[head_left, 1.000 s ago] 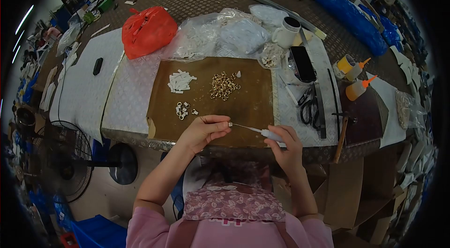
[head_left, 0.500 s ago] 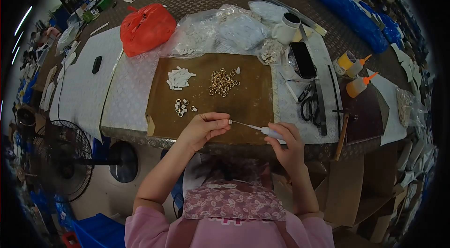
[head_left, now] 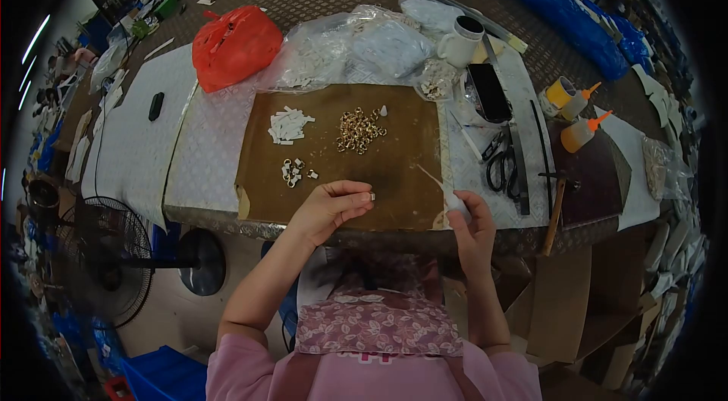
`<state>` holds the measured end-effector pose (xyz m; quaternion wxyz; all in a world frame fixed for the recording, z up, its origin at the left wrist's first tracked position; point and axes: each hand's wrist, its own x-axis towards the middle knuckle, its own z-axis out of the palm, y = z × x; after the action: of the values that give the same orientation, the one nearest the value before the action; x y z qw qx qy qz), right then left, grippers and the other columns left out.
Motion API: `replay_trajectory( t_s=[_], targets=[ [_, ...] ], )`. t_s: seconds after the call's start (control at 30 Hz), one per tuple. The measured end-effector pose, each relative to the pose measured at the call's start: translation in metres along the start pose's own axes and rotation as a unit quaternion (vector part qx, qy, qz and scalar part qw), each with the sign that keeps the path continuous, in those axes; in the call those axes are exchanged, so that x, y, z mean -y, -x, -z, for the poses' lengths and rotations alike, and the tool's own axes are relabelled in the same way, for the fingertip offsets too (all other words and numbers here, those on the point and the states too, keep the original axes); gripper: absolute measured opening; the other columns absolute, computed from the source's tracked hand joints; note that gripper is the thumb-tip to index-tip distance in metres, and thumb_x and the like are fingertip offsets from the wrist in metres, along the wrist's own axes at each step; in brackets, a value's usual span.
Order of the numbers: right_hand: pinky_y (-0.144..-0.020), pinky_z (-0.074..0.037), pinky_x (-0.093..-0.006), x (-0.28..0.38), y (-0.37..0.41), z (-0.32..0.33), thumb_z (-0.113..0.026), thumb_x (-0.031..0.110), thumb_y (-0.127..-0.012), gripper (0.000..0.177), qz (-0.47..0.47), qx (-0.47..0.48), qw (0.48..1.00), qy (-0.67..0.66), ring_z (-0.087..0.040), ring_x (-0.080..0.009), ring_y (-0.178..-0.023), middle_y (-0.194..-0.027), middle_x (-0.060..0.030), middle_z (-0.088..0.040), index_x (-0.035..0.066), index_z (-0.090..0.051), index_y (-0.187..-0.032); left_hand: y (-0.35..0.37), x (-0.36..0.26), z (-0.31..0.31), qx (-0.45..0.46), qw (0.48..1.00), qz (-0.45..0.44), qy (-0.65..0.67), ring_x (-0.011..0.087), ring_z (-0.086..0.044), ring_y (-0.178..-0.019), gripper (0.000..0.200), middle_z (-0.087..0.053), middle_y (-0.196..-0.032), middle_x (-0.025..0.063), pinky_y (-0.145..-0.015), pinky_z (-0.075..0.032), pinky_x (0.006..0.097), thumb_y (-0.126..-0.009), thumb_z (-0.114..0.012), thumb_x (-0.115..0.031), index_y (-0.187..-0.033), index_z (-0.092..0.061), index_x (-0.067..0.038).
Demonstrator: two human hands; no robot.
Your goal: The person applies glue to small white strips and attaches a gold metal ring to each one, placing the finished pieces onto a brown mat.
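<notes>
My left hand (head_left: 337, 208) pinches a small white piece (head_left: 371, 195) between thumb and fingers, above the front of the brown mat (head_left: 394, 166). My right hand (head_left: 474, 225) is closed around a small white bottle (head_left: 456, 205); its long thin tip points up and to the left, apart from the piece. On the mat lie a heap of gold rings (head_left: 359, 130), a pile of white strips (head_left: 289, 126) and, nearer my left hand, a few rings with white pieces (head_left: 291, 172).
Behind the mat are a red bag (head_left: 236, 48), clear plastic bags (head_left: 318, 52) and a white mug (head_left: 460, 42). To the right are a phone (head_left: 489, 92), scissors (head_left: 501, 172), a hammer (head_left: 556, 208) and an orange-tipped bottle (head_left: 581, 133). Other people sit farther back.
My right hand has moved the bottle to the right; its tip has left the small piece and now points more steeply upward. My left hand has hardly moved.
</notes>
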<state>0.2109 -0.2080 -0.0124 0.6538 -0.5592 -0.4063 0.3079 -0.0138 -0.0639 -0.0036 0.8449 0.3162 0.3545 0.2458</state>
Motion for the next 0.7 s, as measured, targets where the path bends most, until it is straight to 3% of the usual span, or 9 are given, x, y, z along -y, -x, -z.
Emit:
replay_trajectory(
  t_s=[0.1, 0.3, 0.6, 0.7],
  targets=[
    [-0.078, -0.042, -0.024, 0.008, 0.002, -0.001, -0.058, 0.01, -0.089, 0.027, -0.082, -0.001, 0.992, -0.1, -0.054, -0.0118, -0.086, -0.104, -0.0062, -0.058, 0.001, -0.051, -0.114, 0.001, -0.001, -0.002, 0.001, 1.0, -0.005, -0.015, 0.0171, -0.066, -0.084, 0.021, -0.066, -0.092, 0.009, -0.077, -0.054, 0.0254, -0.08, -0.067, -0.002, -0.1, -0.063, 0.001],
    [-0.068, -0.041, -0.0268, -0.005, 0.001, 0.004, -0.053, 0.024, -0.094, 0.031, -0.094, 0.014, 0.949, -0.302, -0.051, -0.0117, -0.08, -0.101, -0.0061, -0.057, 0.004, -0.048, -0.117, 0.003, -0.001, 0.0, 0.006, 1.0, -0.001, -0.025, 0.0161, -0.065, -0.084, 0.021, -0.066, -0.093, 0.0082, -0.077, -0.053, 0.0254, -0.079, -0.069, -0.004, -0.1, -0.063, 0.0],
    [-0.069, -0.04, -0.029, -0.012, 0.002, 0.0, -0.05, 0.025, -0.095, 0.033, -0.096, 0.023, 0.943, -0.318, -0.05, -0.0141, -0.083, -0.103, -0.007, -0.054, 0.005, -0.044, -0.12, 0.003, 0.001, 0.002, 0.013, 1.0, -0.008, -0.015, 0.0158, -0.065, -0.081, 0.018, -0.065, -0.091, 0.0071, -0.075, -0.054, 0.0245, -0.079, -0.069, -0.003, -0.096, -0.062, -0.002],
    [-0.069, -0.04, -0.0296, -0.012, -0.003, -0.007, -0.051, 0.018, -0.094, 0.028, -0.107, 0.016, 0.934, -0.339, -0.049, -0.0147, -0.082, -0.099, -0.0057, -0.053, 0.006, -0.044, -0.119, 0.004, 0.002, 0.005, 0.025, 1.0, -0.013, -0.002, 0.0153, -0.065, -0.08, 0.018, -0.065, -0.09, 0.0068, -0.073, -0.054, 0.0241, -0.078, -0.069, -0.002, -0.091, -0.057, -0.006]
  ],
)
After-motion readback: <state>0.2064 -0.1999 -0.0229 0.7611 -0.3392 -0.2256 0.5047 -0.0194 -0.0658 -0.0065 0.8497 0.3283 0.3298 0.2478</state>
